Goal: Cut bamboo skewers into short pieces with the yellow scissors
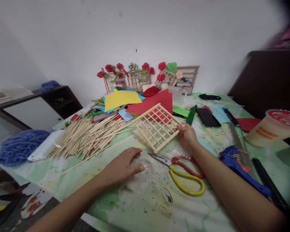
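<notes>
A square lattice of thin wooden sticks (157, 127) is held tilted above the table by my right hand (187, 135), which pinches its right corner. My left hand (128, 162) rests low over the tabletop, thumb and fingers apart, with nothing between them. Between the two hands lie scissors (187, 175) with one red and one yellow handle, their blades pointing toward my left hand. A big loose pile of wooden sticks (89, 135) spreads to the left of the lattice. Behind the lattice are sheets of red paper (152, 104) and yellow paper (122, 99).
Stick frames with red paper flowers (139, 77) lean on the back wall. Blue yarn (21, 146) is heaped at the left edge. On the right are a black phone (208, 117), a blue glue gun (244, 174) and a drink cup (272, 129). The patterned tablecloth (125, 206) is stained.
</notes>
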The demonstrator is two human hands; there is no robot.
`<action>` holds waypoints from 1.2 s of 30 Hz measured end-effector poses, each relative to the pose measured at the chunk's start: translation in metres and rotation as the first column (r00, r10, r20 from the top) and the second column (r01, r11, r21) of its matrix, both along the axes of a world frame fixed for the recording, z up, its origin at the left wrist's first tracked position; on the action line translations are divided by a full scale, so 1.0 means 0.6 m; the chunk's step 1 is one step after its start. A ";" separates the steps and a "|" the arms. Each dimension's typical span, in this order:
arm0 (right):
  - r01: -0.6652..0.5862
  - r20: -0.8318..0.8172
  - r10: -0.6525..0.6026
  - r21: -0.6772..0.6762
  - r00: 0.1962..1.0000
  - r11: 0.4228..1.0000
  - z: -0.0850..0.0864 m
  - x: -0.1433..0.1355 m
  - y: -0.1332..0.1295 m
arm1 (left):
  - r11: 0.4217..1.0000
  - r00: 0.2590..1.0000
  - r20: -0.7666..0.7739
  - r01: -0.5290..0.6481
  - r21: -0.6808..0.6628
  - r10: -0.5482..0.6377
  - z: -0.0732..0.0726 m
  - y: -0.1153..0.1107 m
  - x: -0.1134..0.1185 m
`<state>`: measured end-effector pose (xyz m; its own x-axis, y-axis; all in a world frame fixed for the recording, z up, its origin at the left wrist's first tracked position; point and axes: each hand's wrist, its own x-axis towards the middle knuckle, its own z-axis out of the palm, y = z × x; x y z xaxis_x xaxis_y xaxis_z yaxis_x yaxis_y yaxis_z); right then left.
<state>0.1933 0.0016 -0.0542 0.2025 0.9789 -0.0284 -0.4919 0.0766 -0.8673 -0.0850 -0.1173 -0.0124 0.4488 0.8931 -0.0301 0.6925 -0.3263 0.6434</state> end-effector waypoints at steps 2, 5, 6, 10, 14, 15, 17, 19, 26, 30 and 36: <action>-0.005 0.063 0.005 -0.002 0.998 1.000 -0.001 -0.003 0.001 | 0.997 0.991 -0.127 0.056 0.044 -0.050 0.008 -0.007 0.011; -0.018 0.186 0.021 -0.017 0.982 1.000 -0.004 -0.003 0.002 | 0.982 0.958 -0.243 0.176 0.070 -0.154 0.021 0.000 0.029; -0.022 0.237 0.027 -0.025 0.971 0.999 -0.005 -0.001 0.002 | 0.976 0.946 -0.265 0.209 0.061 -0.186 0.027 0.008 0.034; -0.024 0.491 0.055 -0.069 0.869 0.997 -0.005 0.011 0.003 | 0.975 0.971 -0.107 0.218 0.038 -0.213 0.064 0.060 0.048; -0.014 0.754 0.060 -0.068 0.654 0.998 0.016 0.026 -0.003 | 0.991 0.882 0.463 -0.026 -0.131 0.084 0.071 0.130 0.047; -0.008 0.805 0.047 -0.053 0.591 0.999 0.025 0.029 -0.007 | 0.977 0.787 0.584 -0.113 -0.183 0.200 0.065 0.146 0.044; 0.007 0.878 0.014 -0.019 0.479 1.000 0.049 0.034 -0.020 | 0.919 0.582 0.711 -0.228 -0.323 0.395 0.045 0.170 0.034; 0.001 0.937 0.003 -0.003 0.350 1.000 0.077 0.037 -0.038 | 0.864 0.475 0.722 -0.296 -0.406 0.502 0.025 0.184 0.022; -0.289 0.936 0.216 -0.296 -0.277 0.910 0.127 0.030 -0.097 | 0.822 0.359 0.740 -0.279 -0.497 0.569 -0.002 0.185 0.003; -0.320 0.972 0.175 -0.216 -0.154 0.922 0.113 0.026 -0.099 | 0.839 0.352 0.761 -0.223 -0.497 0.544 -0.013 0.183 0.014; -0.360 0.971 0.130 -0.195 -0.198 0.912 0.135 0.036 -0.092 | 0.887 0.385 0.801 -0.255 -0.385 0.459 -0.021 0.180 0.020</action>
